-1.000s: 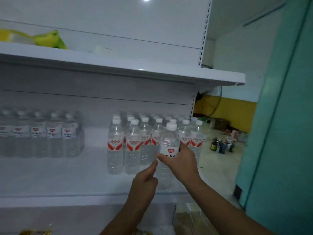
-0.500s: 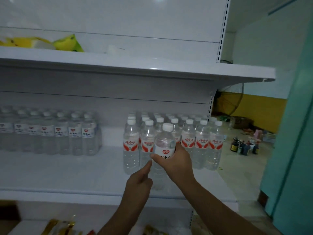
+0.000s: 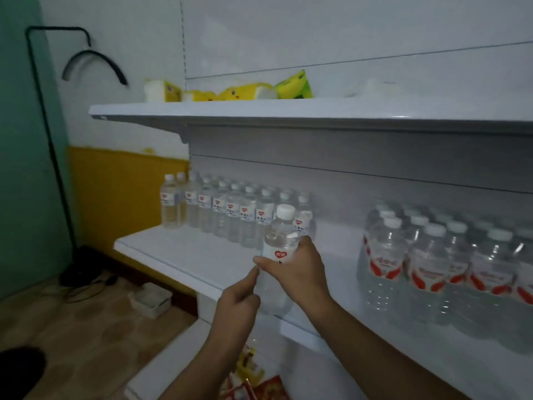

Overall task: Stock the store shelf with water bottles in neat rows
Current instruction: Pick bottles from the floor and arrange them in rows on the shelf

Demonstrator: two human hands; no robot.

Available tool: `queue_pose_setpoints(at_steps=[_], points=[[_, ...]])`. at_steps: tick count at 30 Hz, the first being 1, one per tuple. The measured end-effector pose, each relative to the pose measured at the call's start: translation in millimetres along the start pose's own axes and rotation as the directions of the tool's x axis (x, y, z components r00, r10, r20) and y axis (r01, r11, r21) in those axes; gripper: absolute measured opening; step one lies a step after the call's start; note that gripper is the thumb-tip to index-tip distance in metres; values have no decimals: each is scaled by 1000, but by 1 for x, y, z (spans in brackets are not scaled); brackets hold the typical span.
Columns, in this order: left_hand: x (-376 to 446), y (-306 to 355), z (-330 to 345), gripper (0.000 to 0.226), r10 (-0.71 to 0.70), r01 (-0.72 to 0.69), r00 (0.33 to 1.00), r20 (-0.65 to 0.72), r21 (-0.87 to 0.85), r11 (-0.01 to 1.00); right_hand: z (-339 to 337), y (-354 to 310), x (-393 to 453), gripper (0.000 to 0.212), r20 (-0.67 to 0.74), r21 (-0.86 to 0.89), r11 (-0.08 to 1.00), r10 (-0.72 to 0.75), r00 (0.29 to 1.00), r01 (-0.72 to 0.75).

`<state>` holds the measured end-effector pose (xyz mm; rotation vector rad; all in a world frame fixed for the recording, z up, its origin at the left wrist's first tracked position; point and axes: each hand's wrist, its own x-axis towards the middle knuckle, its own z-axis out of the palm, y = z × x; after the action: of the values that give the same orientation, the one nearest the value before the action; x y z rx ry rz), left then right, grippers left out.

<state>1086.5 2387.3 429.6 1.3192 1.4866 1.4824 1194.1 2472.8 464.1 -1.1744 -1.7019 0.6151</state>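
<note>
Right hand [image 3: 297, 269] wraps the bottle [image 3: 279, 249] at its label, fingers curled round it, bottle upright over the front edge of the shelf [image 3: 184, 255]. Left hand [image 3: 236, 307] just left of it, loosely curled, one fingertip touching the bottle's side, gripping nothing. Blue-label row [image 3: 230, 209] stands behind and left of the hands; red-label bottles [image 3: 427, 264] stand to the right, apart. Yellow packs [image 3: 230, 92] on the upper shelf above.

Yellow tissue packs [image 3: 230, 92] on top shelf, black stand [image 3: 43, 116] left, white tray [image 3: 150, 298] on floor.
</note>
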Motion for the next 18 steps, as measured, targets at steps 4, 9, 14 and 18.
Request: queue_pose_setpoints(at_steps=[4,9,14,18], points=[[35,-17,-64,60,-52,51,996,-75,-13,999,62,-29,22,75,181,38,996,-90,979,84],[79,-59,-119,62,-144,124,981,-126,-156,980,130,-42,63,70,325,-3,990,-129,937,138],[131,-65,-150,66,-95,80,968,-234,-72,994,195,-38,120,68,340,10,986,-161,927,167],[173,-71,-170,62,-49,49,967,-249,-5,999,245,-38,179,66,294,-25,988,-141,945,155]])
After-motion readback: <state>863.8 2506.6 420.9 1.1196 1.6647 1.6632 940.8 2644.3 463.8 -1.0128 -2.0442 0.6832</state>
